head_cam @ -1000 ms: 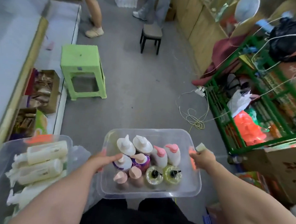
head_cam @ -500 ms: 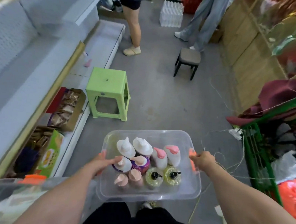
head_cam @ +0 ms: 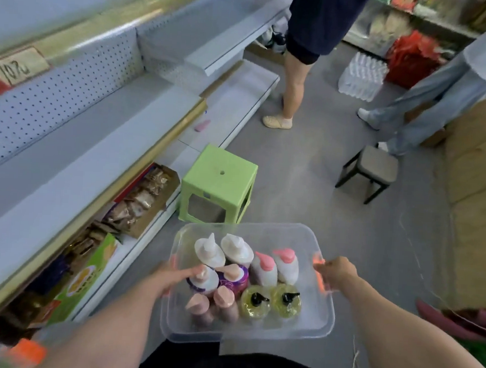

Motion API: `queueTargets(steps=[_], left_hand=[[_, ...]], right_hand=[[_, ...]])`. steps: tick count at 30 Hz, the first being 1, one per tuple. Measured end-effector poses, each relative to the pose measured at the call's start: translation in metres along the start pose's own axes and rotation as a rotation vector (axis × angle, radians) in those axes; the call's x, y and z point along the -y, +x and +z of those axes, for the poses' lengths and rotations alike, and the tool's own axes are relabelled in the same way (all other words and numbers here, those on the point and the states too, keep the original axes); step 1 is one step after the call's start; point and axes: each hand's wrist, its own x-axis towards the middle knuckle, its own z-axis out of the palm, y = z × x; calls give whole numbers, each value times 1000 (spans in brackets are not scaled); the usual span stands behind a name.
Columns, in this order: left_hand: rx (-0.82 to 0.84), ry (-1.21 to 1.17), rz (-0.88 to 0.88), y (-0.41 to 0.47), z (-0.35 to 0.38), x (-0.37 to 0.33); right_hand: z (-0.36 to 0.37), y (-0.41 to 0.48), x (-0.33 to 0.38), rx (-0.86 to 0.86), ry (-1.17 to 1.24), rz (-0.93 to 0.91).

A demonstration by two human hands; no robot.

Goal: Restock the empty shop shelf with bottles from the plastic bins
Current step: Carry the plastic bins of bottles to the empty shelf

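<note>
1. Left hand (head_cam: 172,275): grip clasps the left rim of the clear bin (head_cam: 310,325).
2. Right hand (head_cam: 334,273): grip clasps the right rim.
3. Bottles (head_cam: 237,252): upright inside the bin, held beside the bare shelf (head_cam: 69,152).

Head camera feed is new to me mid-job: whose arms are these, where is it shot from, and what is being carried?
No machine here: a person wears one wide-angle camera on the head, looking forward and down, so both bare arms are theirs. The left hand and right hand grip opposite ends of a clear bin, carried above the floor. Pump bottles stand upright inside it. On the left runs the white shelf, with snack boxes on its lowest level. Ahead stand a green stool and a dark stool; two other people stand beyond.
</note>
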Motion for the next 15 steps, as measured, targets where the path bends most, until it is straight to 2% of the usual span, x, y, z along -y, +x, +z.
queueTargets(steps=[3, 8, 11, 15], left_hand=[[16, -59, -2, 19, -16, -32], [-75, -131, -30, 48, -42, -70], [-131, -138, -57, 68, -55, -88], [-169, -206, -82, 90, -57, -120]], right_hand=[[-26, 31, 58, -7, -44, -47], [-54, 83, 150, 5, -72, -157], [-63, 120, 198, 52, -55, -250], [-69, 171, 264, 112, -179, -307]])
